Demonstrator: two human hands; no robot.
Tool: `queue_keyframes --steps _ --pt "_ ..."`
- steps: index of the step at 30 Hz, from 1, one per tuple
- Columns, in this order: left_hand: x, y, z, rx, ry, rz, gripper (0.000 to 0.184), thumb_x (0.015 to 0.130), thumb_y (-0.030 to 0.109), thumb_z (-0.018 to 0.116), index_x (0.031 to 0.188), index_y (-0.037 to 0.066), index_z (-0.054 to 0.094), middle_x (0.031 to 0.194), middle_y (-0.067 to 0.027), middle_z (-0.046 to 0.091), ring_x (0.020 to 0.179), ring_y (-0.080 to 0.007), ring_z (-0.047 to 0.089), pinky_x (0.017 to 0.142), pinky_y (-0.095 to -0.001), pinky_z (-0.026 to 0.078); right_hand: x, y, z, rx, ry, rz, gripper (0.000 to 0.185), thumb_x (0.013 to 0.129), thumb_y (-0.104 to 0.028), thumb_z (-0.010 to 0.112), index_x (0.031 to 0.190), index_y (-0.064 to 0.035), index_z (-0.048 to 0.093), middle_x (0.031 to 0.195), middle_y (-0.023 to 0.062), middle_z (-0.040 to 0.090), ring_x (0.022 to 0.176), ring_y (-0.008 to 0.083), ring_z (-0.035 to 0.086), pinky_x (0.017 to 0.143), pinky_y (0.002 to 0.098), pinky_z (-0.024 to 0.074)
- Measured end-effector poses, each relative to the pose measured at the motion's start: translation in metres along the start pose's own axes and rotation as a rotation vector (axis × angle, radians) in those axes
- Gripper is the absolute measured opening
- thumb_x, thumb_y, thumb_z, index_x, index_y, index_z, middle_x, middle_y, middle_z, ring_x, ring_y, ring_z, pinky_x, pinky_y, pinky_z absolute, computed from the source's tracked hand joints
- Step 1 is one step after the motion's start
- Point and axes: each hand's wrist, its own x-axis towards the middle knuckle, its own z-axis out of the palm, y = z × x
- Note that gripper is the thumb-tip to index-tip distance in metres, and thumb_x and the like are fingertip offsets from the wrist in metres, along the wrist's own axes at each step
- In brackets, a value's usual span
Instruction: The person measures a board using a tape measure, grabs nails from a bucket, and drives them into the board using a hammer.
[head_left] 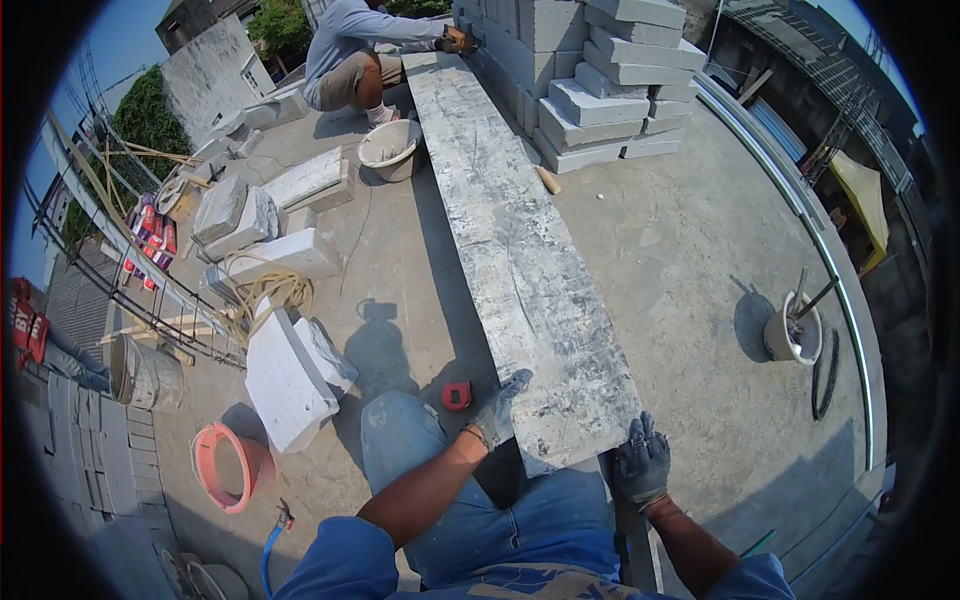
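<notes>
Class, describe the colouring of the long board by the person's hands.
The long board is whitish, with dark grey blotches; best seen in the head view.

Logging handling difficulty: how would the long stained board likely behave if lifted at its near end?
The long stained board is probably stiff, since it looks flat rather than drooping. Its length suggests heaviness at the near end, by the left hand and right hand. Its patchy face might be rough rather than slippery.

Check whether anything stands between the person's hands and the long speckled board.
Nothing visible does. The left hand is at the left edge of the long board, and the right hand is by its near right corner. The small red item lies left of the left hand, not in between.
</notes>
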Motion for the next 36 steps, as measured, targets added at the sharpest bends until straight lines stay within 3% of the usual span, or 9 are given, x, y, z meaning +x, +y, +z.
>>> queue_keyframes --steps 1,5,17,19,26,28,36 --pt "0.001 -0.001 -0.002 0.025 -0.002 0.0 0.052 0.1 0.025 0.06 0.148 0.008 0.046 0.145 -0.0009 0.052 0.134 -0.0171 0.049 0.114 -0.0393 0.039 0.0 0.0 0.0 -0.004 -0.006 -0.002 0.065 0.083 -0.018 0.06 0.139 0.011 0.048 0.143 0.0358 0.048 0.127 0.0455 0.054 0.1 0.052 0.0425" --pt "0.005 -0.002 -0.008 -0.096 -0.052 -0.048 0.052 0.099 0.022 0.062 0.147 0.009 0.047 0.143 -0.0008 0.054 0.132 -0.0172 0.05 0.113 -0.0394 0.04 0.002 -0.004 -0.004 -0.001 -0.015 0.001 0.065 0.083 -0.019 0.059 0.139 0.0118 0.047 0.143 0.036 0.047 0.128 0.0455 0.054 0.1 0.0519 0.0423" --pt "-0.001 0.001 0.002 0.034 0.031 -0.001 0.052 0.1 0.021 0.061 0.147 0.006 0.047 0.145 -0.0012 0.052 0.134 -0.0165 0.048 0.114 -0.0357 0.038 0.0 -0.003 0.0 -0.023 0.01 0.009 0.064 0.084 -0.02 0.06 0.14 0.0093 0.048 0.142 0.035 0.049 0.128 0.0431 0.055 0.103 0.0528 0.0405" --pt "-0.001 0.002 0.003 0.022 -0.002 -0.004 0.059 0.099 0.017 0.056 0.153 0.004 0.037 0.155 -0.008 0.042 0.138 -0.0253 0.045 0.115 -0.0422 0.039 0.002 -0.003 -0.003 -0.008 0.0 -0.005 0.063 0.084 -0.019 0.059 0.138 0.012 0.048 0.142 0.0376 0.047 0.125 0.0462 0.055 0.098 0.052 0.0429" --pt "-0.008 0.006 0.012 0.054 0.047 0.002 0.061 0.099 0.021 0.058 0.153 0.004 0.036 0.153 -0.008 0.043 0.136 -0.0255 0.048 0.114 -0.0426 0.041 -0.004 0.004 0.007 -0.008 -0.003 0.006 0.059 0.084 -0.018 0.059 0.135 0.0106 0.052 0.144 0.0327 0.048 0.131 0.0458 0.051 0.098 0.0531 0.0426" --pt "-0.001 0.001 0.0 -0.021 -0.026 -0.018 0.052 0.101 0.021 0.057 0.149 0.007 0.044 0.148 -0.0013 0.05 0.136 -0.0179 0.046 0.115 -0.0374 0.037 -0.009 0.008 0.01 -0.032 -0.029 -0.023 0.055 0.085 -0.018 0.059 0.132 0.0086 0.055 0.145 0.0293 0.049 0.134 0.0464 0.048 0.098 0.0544 0.042" --pt "-0.006 0.007 0.011 -0.007 0.023 -0.035 0.055 0.099 0.022 0.061 0.149 0.007 0.044 0.148 -0.0014 0.05 0.137 -0.018 0.045 0.115 -0.0389 0.037 -0.007 0.006 0.008 -0.037 -0.029 -0.023 0.056 0.085 -0.019 0.059 0.134 0.0084 0.054 0.145 0.0296 0.048 0.135 0.0466 0.047 0.1 0.0545 0.0407"
